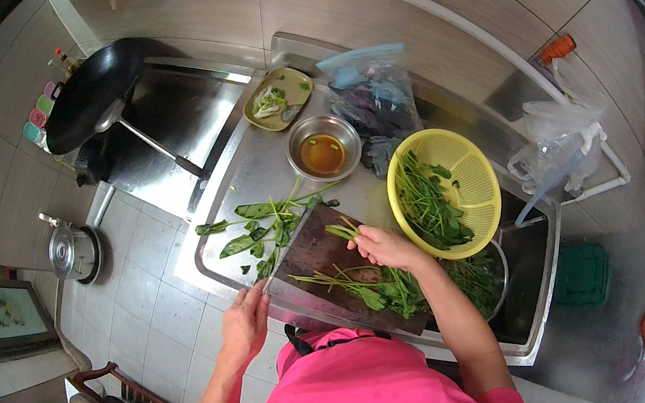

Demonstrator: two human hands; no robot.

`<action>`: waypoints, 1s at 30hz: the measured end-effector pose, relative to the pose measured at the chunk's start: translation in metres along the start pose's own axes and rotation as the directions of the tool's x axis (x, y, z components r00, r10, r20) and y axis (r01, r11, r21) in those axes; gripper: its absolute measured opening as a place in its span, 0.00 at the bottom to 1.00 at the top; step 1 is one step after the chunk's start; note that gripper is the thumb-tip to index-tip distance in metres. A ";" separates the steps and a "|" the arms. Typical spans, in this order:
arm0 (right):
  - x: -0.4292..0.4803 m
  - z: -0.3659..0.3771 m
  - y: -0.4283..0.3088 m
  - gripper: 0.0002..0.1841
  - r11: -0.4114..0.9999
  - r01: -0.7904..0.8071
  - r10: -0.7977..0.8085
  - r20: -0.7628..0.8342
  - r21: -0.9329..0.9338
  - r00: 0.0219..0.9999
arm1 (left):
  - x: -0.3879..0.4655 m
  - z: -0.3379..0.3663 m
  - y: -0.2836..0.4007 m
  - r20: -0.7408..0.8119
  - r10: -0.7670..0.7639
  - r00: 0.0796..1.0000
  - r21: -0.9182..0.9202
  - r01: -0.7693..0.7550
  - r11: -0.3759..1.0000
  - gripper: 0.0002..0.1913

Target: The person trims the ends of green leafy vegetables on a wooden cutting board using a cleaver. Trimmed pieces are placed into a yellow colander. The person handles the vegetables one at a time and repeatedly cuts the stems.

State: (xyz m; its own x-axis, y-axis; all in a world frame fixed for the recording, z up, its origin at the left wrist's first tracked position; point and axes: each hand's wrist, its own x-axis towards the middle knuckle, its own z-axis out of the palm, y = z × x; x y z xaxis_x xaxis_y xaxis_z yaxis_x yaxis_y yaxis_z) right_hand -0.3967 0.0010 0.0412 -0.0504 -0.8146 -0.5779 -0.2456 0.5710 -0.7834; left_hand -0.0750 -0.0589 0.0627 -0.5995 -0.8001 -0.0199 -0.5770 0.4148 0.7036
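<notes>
My right hand (382, 246) grips a small bunch of green stems (342, 230) above the dark wooden cutting board (313, 257). Leafy greens with long stems (387, 291) lie on the board below that hand. My left hand (251, 313) is at the board's near left corner, fingertips together at a thin pale edge; whether this is a knife or the board's rim cannot be told. Left of the board, loose leafy greens (280, 226) lie on the steel counter (254, 153). A yellow plastic colander (492, 171) of greens stands behind my right forearm.
A steel bowl of brown liquid (294, 162) and an olive tray (290, 124) stand at the back, beside a zip bag (371, 92). More greens (474, 279) sit in a round container over the sink (532, 254). A black wok (86, 94) and ladle (148, 140) are left.
</notes>
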 end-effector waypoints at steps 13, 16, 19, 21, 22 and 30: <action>0.021 0.020 -0.007 0.19 0.998 -0.036 0.039 -0.041 0.054 0.998 | -0.014 0.013 0.003 0.086 -0.056 0.995 -0.002 0.056 0.998 0.15; 0.024 0.017 -0.002 0.19 0.997 -0.048 0.051 -0.061 0.054 0.997 | -0.012 0.017 0.004 0.092 -0.088 0.992 -0.015 0.090 0.996 0.15; 0.021 0.012 0.004 0.19 1.000 0.018 -0.017 -0.118 0.009 0.993 | -0.007 0.015 0.004 0.065 -0.123 0.990 0.059 0.119 0.991 0.16; 0.022 0.010 0.009 0.18 0.999 0.016 -0.021 -0.141 -0.038 0.990 | -0.004 0.014 0.005 0.052 -0.116 0.992 0.126 0.109 0.986 0.16; 0.024 0.009 0.013 0.18 0.998 0.004 -0.012 -0.127 -0.061 0.992 | -0.004 0.014 0.006 0.050 -0.101 0.994 0.162 0.092 0.982 0.17; 0.050 0.028 0.029 0.17 0.840 0.085 -0.228 -0.207 -0.535 0.951 | -0.004 0.014 -0.002 0.045 -0.055 0.997 0.104 0.050 0.993 0.17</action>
State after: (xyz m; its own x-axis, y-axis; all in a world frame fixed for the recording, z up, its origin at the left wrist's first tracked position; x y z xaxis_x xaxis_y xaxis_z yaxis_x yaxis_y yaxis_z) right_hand -0.3796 -0.0206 -0.0169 -0.1920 -0.9265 -0.3235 -0.7289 0.3554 -0.5852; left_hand -0.0791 -0.0511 0.0515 -0.5914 -0.8013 -0.0902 -0.6605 0.4172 0.6243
